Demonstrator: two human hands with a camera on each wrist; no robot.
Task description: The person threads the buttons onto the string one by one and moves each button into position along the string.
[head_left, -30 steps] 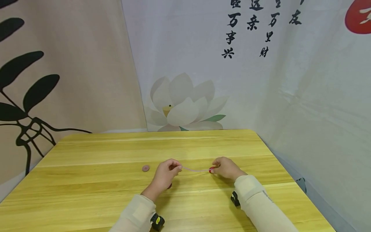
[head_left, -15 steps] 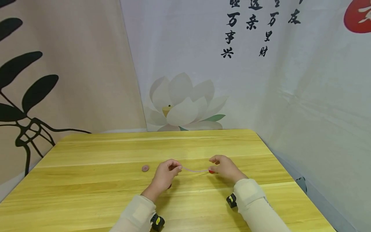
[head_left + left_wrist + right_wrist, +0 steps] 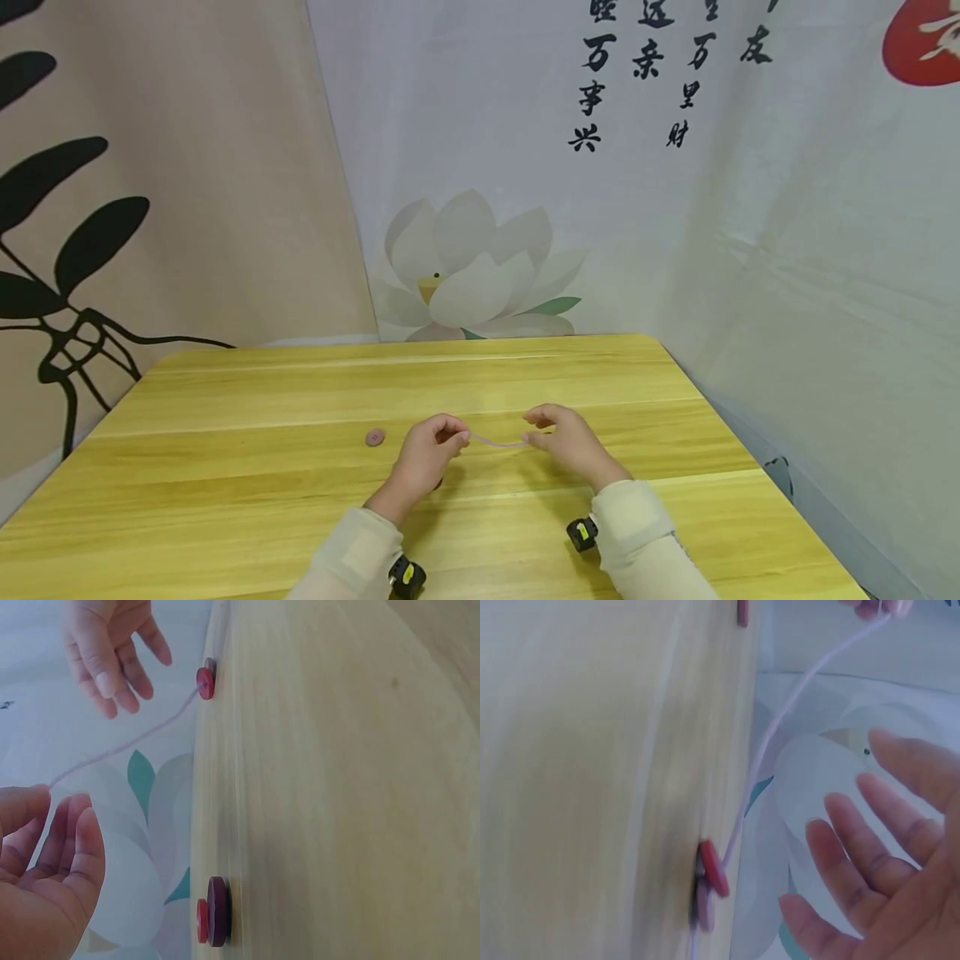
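Note:
My left hand [image 3: 429, 454] pinches one end of a thin pale pink cord [image 3: 124, 746] between thumb and forefinger, above the wooden table. From there the cord sags across to a red button [image 3: 714, 868] and a dull pink button [image 3: 705, 904] threaded on it, low at the tabletop. My right hand [image 3: 566, 437] is just beside these two buttons, fingers spread and loosely bent, holding nothing; in the head view it hides them. Below my left hand a dark maroon button [image 3: 217, 911] stands out in the left wrist view, with a smaller red button [image 3: 201, 921] behind it.
A mauve button [image 3: 375, 437] lies on the wooden table [image 3: 262, 500] left of my left hand. Behind the table hangs a printed cloth [image 3: 480, 167] with a lotus and dark lettering. Another cloth wall [image 3: 810, 250] runs along the right side.
My right hand has let go of the red button, spread its fingers and drifted left towards the other hand. My left hand keeps its pinch on the cord, nearly still.

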